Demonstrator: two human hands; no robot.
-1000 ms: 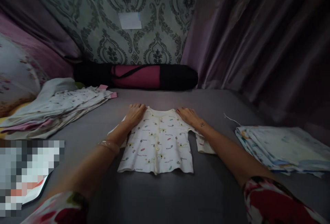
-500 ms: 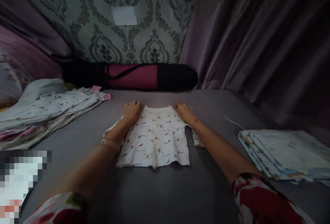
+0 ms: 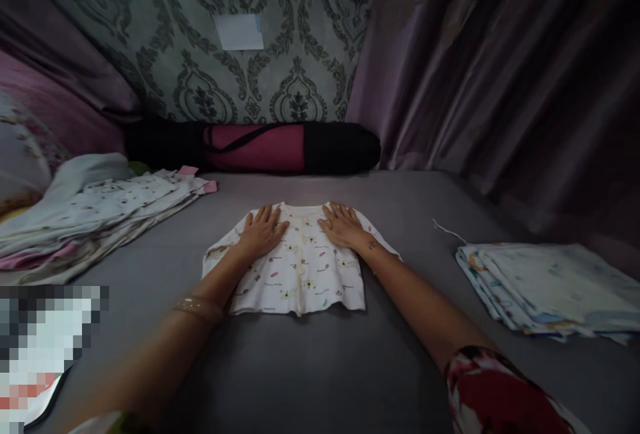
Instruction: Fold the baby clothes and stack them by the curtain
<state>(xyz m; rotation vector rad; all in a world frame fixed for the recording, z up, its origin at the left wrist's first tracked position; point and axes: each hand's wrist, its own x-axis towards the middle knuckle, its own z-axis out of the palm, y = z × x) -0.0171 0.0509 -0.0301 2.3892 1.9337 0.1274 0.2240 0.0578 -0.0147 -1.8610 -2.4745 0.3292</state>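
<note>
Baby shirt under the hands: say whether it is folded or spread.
Spread flat: the baby shirt lies front up, both sleeves out sideways, left hand and right hand flat on it.

A home bedroom: bed [image 3: 310,367], curtains [image 3: 500,74], patterned wallpaper [image 3: 280,41].

A pixelated patch [image 3: 47,347] masks the lower left corner. The left hand [image 3: 263,233] and right hand [image 3: 343,227] cover the upper front of the baby shirt [image 3: 300,284].

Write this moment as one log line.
left hand: flat on baby shirt | right hand: flat on it | baby shirt: spread on grey sheet
</note>
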